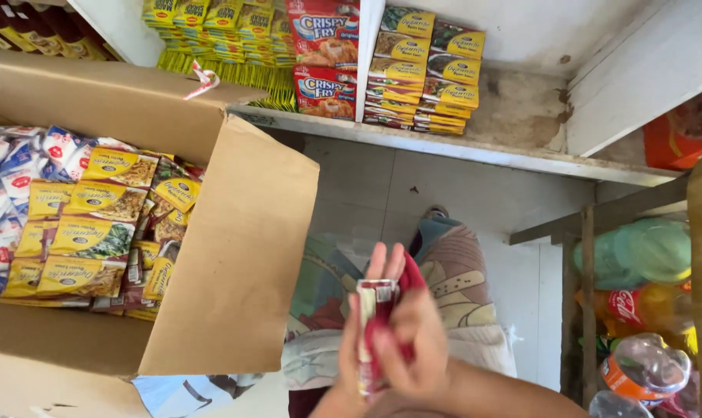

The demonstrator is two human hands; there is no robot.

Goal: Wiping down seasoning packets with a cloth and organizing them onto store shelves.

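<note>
My right hand (pixel 413 340) is wrapped around a thin stack of red sachets (pixel 376 325), fingers curled across the front of them and the forearm running off to the lower right. My left hand (pixel 351 352) presses flat against the other side of the same stack, fingertips pointing up past its top edge, so the sachets stand upright, clasped between both hands low in the middle of the view, above my lap. Under the hands lies my patterned skirt (pixel 459 282), with my foot showing at its far end on the pale tiled floor (pixel 413 186). Just to the left, an open cardboard box (pixel 235 263) has its flap hanging toward my knee; inside it lie rows of yellow seasoning packets (pixel 95 232), with white and blue packets at their far left. Ahead, a white shelf (pixel 444 145) carries more stacked yellow packets (pixel 424 70) and red breading-mix boxes (pixel 324 54) standing beside them. Well off to the right, a wooden rack (pixel 579 294) holds plastic bottles (pixel 637 364) lying on their sides.
</note>
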